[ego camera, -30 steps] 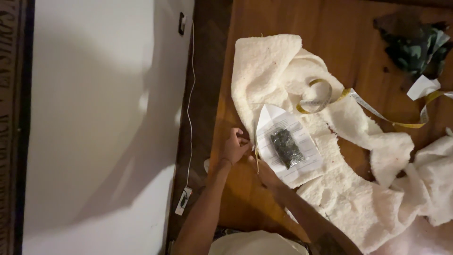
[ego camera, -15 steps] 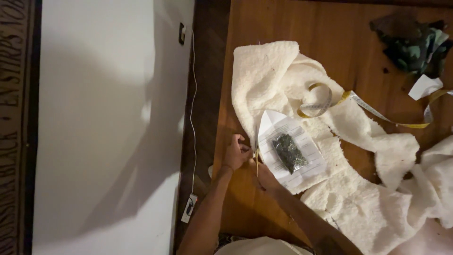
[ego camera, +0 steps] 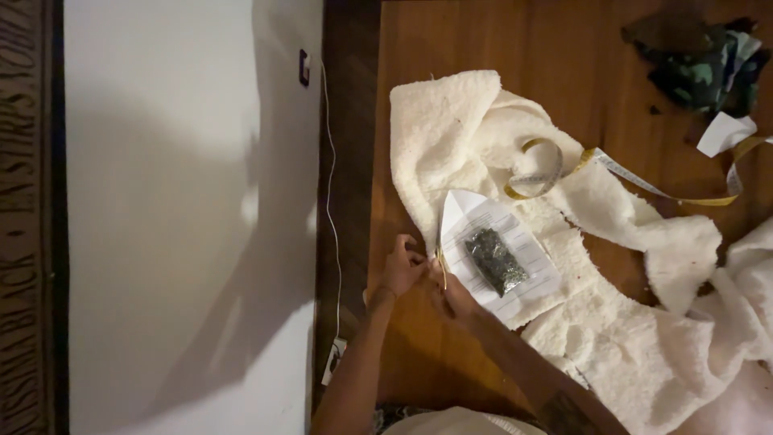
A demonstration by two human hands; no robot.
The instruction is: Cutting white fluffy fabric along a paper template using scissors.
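Observation:
A white fluffy fabric (ego camera: 451, 129) lies spread on a wooden table (ego camera: 499, 40). On it rests a white paper pattern (ego camera: 527, 250) with a small dark packet (ego camera: 493, 259) lying on top. My left hand (ego camera: 400, 267) pinches the fabric's left edge beside the paper. My right hand (ego camera: 455, 294) sits just below the paper and grips thin gold-coloured scissors (ego camera: 440, 262), whose blades point up along the paper's edge. The two hands almost touch.
A yellow measuring tape (ego camera: 538, 179) curls over the fabric and runs right. Camouflage cloth (ego camera: 700, 68) and a white paper scrap (ego camera: 723, 131) lie at the far right. A thin white cable (ego camera: 332, 209) hangs down the table's dark side, next to a white surface (ego camera: 177, 217).
Both hands stay at the fabric's left edge by the paper. The whole view has drifted slightly; the hands have only made small movements at the scissors.

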